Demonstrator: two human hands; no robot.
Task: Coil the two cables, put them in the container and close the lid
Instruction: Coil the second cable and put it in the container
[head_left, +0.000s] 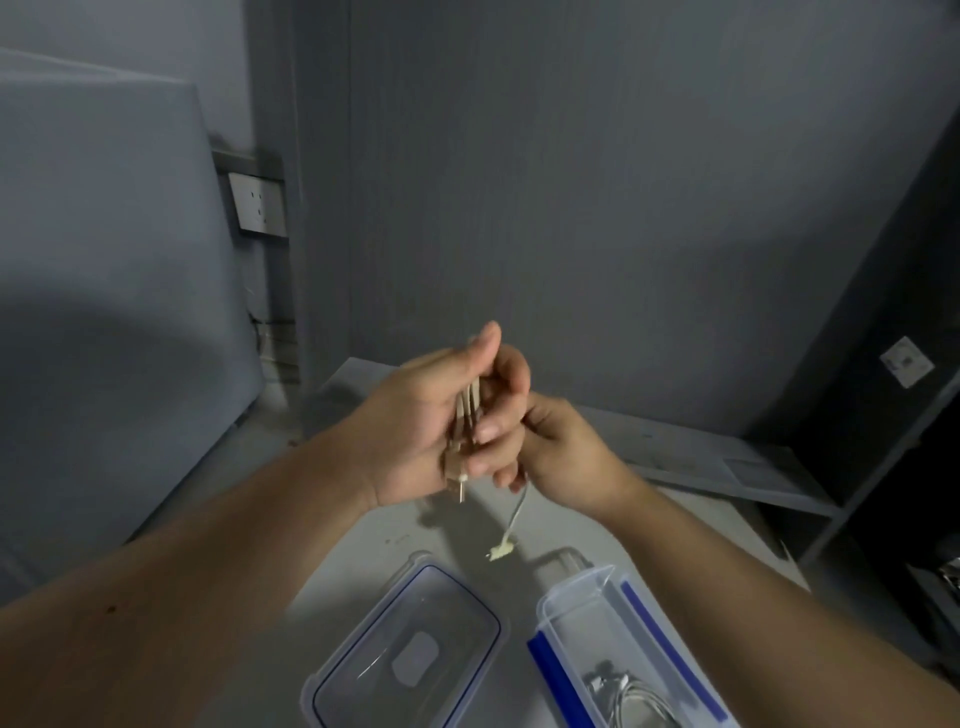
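Both hands are raised above the table, holding one white cable (466, 415) between them. My left hand (415, 431) grips several folded loops of it in the palm. My right hand (540, 447) pinches the same cable just beside the loops. A loose end with a white plug (503, 552) dangles below my right hand. Down at the lower right stands the clear container (576, 618) with blue clips, open, and a coiled white cable (623, 699) lies inside it. The clear lid (410, 654) lies flat on the table left of the container.
The grey table (691, 525) runs under the hands. A grey wall is behind it, with a wall socket (257, 202) at the upper left. A dark shelf unit (893, 441) stands to the right.
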